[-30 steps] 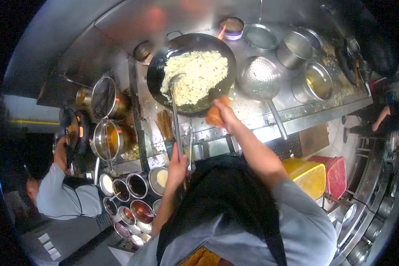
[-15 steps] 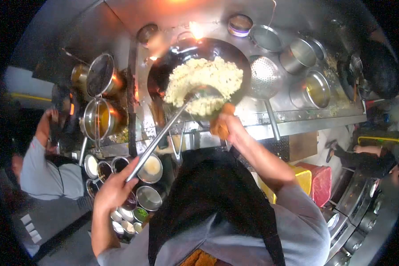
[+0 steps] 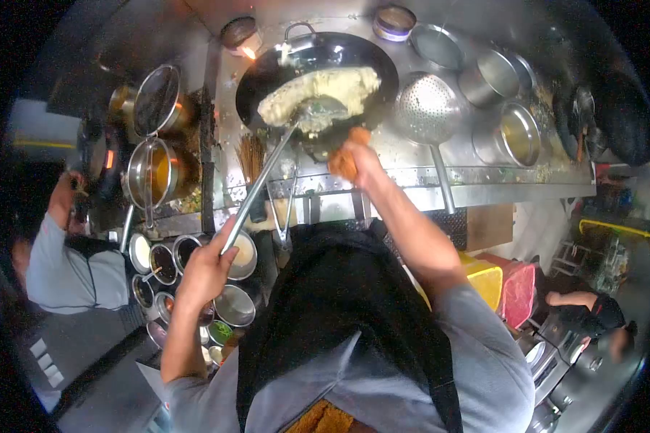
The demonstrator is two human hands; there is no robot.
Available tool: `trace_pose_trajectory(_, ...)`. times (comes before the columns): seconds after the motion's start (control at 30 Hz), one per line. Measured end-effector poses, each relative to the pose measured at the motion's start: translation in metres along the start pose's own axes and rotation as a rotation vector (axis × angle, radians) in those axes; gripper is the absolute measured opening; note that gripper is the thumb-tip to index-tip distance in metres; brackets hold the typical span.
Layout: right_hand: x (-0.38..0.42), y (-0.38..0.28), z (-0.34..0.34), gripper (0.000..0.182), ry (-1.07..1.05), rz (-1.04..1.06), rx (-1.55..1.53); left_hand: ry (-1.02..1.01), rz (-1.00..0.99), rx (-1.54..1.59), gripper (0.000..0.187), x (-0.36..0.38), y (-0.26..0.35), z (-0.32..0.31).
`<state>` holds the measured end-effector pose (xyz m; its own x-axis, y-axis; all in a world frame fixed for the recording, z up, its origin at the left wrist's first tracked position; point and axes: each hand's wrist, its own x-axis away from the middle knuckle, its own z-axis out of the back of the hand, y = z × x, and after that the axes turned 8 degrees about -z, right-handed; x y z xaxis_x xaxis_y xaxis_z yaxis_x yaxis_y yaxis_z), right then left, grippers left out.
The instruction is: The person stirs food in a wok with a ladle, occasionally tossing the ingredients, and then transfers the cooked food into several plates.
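My left hand (image 3: 204, 276) is wrapped round the end of a long-handled metal ladle (image 3: 266, 173). The ladle's bowl lies in a black wok (image 3: 372, 61), against the near side of a pale, grainy heap that looks like fried rice (image 3: 325, 86). With my right hand (image 3: 362, 164) I grip an orange-brown cloth (image 3: 343, 165) at the near right edge of the wok. Whatever the cloth covers there is hidden. The food sits bunched in a smooth, blurred band across the wok, and a few bits show near its far rim.
Right of the wok lie a perforated skimmer (image 3: 427, 108) and steel pots (image 3: 516, 137). A small flame (image 3: 249, 53) burns at back left. Strainers over pots (image 3: 152, 173) stand left, with ingredient bowls (image 3: 235, 306) below. One person (image 3: 79, 267) works at left; another (image 3: 592, 310) is at far right.
The wok has shifted away from me, and the food has gathered into a narrower mass. Both my hands have moved forward with the ladle and cloth. The person at far right has changed position.
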<state>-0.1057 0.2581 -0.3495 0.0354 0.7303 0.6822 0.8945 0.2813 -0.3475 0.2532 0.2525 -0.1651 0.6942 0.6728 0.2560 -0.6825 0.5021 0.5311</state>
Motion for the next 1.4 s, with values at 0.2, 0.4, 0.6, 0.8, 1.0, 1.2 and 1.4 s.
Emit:
trace_pose_trajectory(0.2, -0.022, -0.005, 0.042, 0.032, 0.014, 0.038, 0.109, 0.093, 0.297, 0.857, 0.061, -0.012, 0.042, 0.035)
trace_pose_trajectory(0.4, 0.080, 0.001, 0.092, 0.050, 0.090, -0.021, 0.104, 0.021, 0.466, 1.372, 0.056, -0.102, -0.009, -0.029)
trace_pose_trajectory(0.6, 0.036, 0.002, 0.080, 0.058, 0.143, 0.066, 0.236, 0.043, 0.319, 0.672, 0.057, -0.164, -0.016, -0.035)
trace_pose_trajectory(0.8, -0.043, -0.013, 0.016, 0.042, 0.025, -0.039, 0.183, 0.210, 0.100, 0.028, 0.061, -0.121, -0.042, -0.037)
trace_pose_trajectory(1.0, -0.080, -0.006, 0.027, 0.026, 0.060, -0.026, 0.101, 0.050, 0.102, 0.011, 0.065, -0.079, -0.049, -0.076)
trace_pose_trajectory(1.2, 0.050, 0.008, 0.020, 0.020, -0.005, -0.061, -0.044, 0.013, -0.013, -0.043, 0.066, -0.002, 0.011, 0.037)
trace_pose_trajectory(1.4, 0.033, 0.009, 0.037, 0.028, 0.090, -0.084, 0.248, -0.130, 0.037, -0.172, 0.063, -0.027, 0.010, -0.012)
